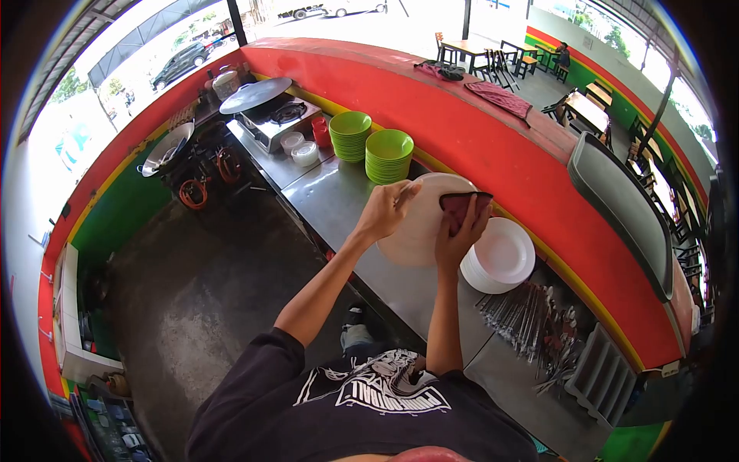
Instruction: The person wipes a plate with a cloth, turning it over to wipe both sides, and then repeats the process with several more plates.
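My right hand [459, 235] is closed around a folded maroon cloth [466, 209] with a dark edge, held over a large white plate [435, 196]. At the left side of that plate, my left hand [387, 209] has its fingers curled in, overlapping the rim in this view. I cannot tell what, if anything, those fingers grip. The plate's lower left edge looks blurred. Just right of my right wrist stands a stack of white plates [502, 254]. Beyond my left hand are two stacks of green bowls [389, 158] [350, 135].
The steel counter [323, 204] runs along a red wall [369, 92]. Cutlery [531, 319] lies near a grey divided tray [604, 369]. Small containers [305, 154] and a stove [281, 115] with a large lid [255, 95] stand farther left. A grey tray [623, 208] leans on the ledge.
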`<move>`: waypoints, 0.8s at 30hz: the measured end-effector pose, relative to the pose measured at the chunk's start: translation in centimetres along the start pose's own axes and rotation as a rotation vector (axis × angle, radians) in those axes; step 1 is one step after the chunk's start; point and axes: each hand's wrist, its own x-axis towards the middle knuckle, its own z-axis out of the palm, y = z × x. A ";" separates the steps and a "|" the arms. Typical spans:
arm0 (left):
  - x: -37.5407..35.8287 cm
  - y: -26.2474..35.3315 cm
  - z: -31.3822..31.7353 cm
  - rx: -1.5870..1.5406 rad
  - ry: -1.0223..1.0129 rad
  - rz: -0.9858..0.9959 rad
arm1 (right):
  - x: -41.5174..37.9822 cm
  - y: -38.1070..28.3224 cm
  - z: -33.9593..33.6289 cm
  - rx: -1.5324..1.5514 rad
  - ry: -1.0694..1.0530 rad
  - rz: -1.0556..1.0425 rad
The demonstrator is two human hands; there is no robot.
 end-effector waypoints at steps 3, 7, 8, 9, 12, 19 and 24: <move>0.7 1.8 -0.2 -0.100 0.243 0.023 | -1.5 0.5 1.2 -0.077 -0.127 0.037; 1.3 1.1 1.4 -0.204 0.468 -0.005 | -3.3 -2.4 1.7 0.119 -0.264 0.056; 1.2 0.7 2.1 -0.223 0.496 0.004 | -3.8 -3.5 1.5 0.176 -0.321 0.051; 0.9 0.7 3.0 -0.243 0.524 0.011 | -4.2 -4.5 1.2 0.234 -0.379 0.045; -0.1 0.5 4.4 -0.321 0.523 -0.029 | -4.8 -5.8 0.8 0.329 -0.428 -0.014; -1.4 0.5 4.2 -0.400 0.489 -0.092 | -5.4 -5.1 0.2 0.373 -0.410 -0.161; -1.7 0.9 3.2 -0.405 0.451 -0.138 | -5.1 -4.7 -0.3 0.304 -0.330 -0.237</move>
